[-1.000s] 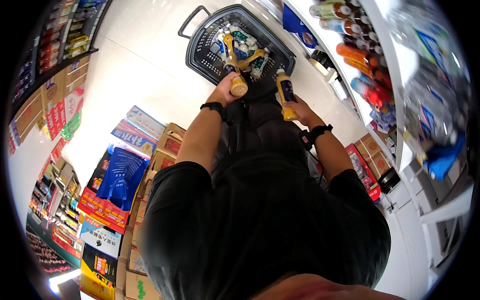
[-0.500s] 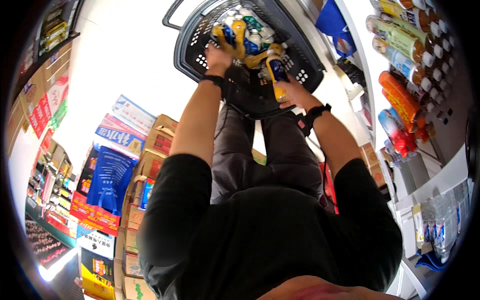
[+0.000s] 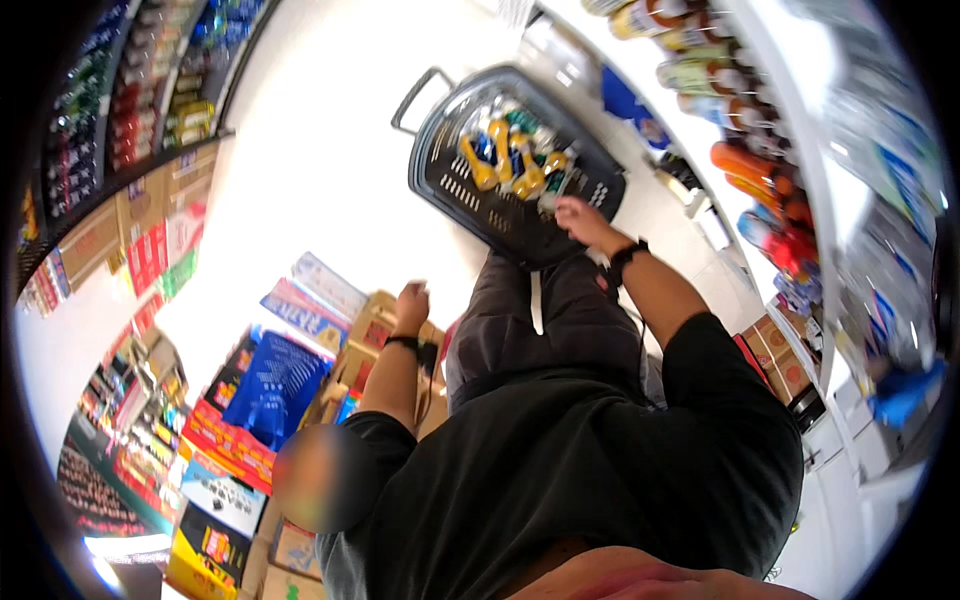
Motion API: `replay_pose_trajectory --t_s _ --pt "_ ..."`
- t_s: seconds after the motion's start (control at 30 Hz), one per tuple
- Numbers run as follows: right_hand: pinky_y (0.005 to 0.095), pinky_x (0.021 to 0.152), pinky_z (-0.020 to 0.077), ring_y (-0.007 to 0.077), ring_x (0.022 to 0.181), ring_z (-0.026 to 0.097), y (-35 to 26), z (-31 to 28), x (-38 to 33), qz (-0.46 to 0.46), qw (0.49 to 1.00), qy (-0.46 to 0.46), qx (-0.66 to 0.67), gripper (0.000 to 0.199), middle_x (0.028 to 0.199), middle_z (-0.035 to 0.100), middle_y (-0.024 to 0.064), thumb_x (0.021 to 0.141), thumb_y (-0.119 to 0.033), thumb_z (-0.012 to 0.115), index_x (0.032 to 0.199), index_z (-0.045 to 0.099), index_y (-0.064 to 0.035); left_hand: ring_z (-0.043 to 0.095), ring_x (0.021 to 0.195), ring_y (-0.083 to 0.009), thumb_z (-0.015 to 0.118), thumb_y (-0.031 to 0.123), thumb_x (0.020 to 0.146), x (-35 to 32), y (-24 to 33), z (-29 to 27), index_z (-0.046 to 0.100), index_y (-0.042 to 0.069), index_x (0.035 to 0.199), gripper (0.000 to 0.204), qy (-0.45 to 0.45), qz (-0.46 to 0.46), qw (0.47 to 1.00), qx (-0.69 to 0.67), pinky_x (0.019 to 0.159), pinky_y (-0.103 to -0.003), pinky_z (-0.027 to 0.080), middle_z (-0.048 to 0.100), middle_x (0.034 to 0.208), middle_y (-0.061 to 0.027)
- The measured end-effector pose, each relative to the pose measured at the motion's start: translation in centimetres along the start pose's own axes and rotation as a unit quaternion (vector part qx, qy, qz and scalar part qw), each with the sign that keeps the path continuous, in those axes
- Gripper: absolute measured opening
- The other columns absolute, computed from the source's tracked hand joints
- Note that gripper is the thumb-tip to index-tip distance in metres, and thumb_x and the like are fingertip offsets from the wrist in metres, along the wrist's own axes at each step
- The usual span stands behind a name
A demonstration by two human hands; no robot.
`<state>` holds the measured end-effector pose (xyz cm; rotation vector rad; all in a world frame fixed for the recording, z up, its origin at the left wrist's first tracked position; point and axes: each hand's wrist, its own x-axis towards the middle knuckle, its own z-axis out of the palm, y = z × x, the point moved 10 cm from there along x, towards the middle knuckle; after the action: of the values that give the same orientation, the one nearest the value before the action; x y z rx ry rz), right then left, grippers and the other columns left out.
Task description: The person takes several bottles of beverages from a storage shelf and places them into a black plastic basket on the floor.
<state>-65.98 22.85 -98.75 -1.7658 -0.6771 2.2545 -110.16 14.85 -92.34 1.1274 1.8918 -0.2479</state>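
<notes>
A dark grey shopping basket (image 3: pixel 513 222) with slotted walls is in front of my legs. Yellow-orange drink bottles (image 3: pixel 503 145), some with blue labels, and white bottles with green or blue labels lie together in its far part. My right hand (image 3: pixel 583 222) is over the near right part of the basket, beside a small clear object (image 3: pixel 548 203). Its fingers are smeared, so I cannot tell whether it touches that object. Outside the basket, to the left, my left hand (image 3: pixel 412 303) hangs above stacked cartons, its fingers curled in with no object showing.
Cardboard cartons (image 3: pixel 370 330) and a blue bag (image 3: pixel 277 388) line my left. On the right, a white shelf holds rows of bottles (image 3: pixel 715 75) and orange bottles (image 3: pixel 745 160). The basket's handle (image 3: pixel 418 98) sticks out at its far left. Drink racks (image 3: pixel 140 110) stand at the far left.
My left hand has come out of the basket toward my left side. The juice bottle has left my right hand and bottles lie grouped in the basket. The whole view has turned and shifted.
</notes>
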Motion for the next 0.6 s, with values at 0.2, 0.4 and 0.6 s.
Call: replay_pose_trajectory --t_s 0.2,0.4,0.6 --pt "0.0253 0.082 0.048 0.0088 0.089 0.058 -7.8 -3.1 -29.2 -0.248 0.959 0.132 0.025 0.033 0.099 0.065 0.0019 0.094 -0.001 0.057 0.127 0.057 -0.0052 0.068 0.078 -0.0327 0.055 0.014 0.087 -1.0 -8.2 -2.5 0.069 0.005 0.097 0.019 -0.266 0.13 0.878 0.376 0.066 -0.046 0.054 0.071 0.096 -0.0165" --pt "0.022 0.077 0.0465 0.0071 0.083 0.056 -9.3 -4.3 -54.7 -0.387 0.845 0.35 0.115 0.026 0.092 0.064 0.0018 0.093 0.003 0.053 0.117 0.061 -0.0017 0.058 0.049 -0.0197 0.058 0.023 0.089 0.5 15.4 -11.3 0.068 0.0 0.091 0.025 -0.124 0.046 0.991 -0.023 0.044 -0.032 0.045 0.066 0.068 -0.0122" --pt "0.0183 0.065 0.0389 0.0026 0.071 0.048 -0.2 -8.7 -68.8 -0.432 0.708 0.535 0.159 0.021 0.082 0.059 -0.0029 0.094 -0.002 0.055 0.113 0.064 -0.004 0.065 0.072 -0.0188 0.064 0.03 0.091 -18.3 49.8 -6.6 0.067 0.0 0.092 0.03 -0.139 0.515 0.826 0.184 0.068 -0.032 0.052 0.068 0.076 -0.0063"
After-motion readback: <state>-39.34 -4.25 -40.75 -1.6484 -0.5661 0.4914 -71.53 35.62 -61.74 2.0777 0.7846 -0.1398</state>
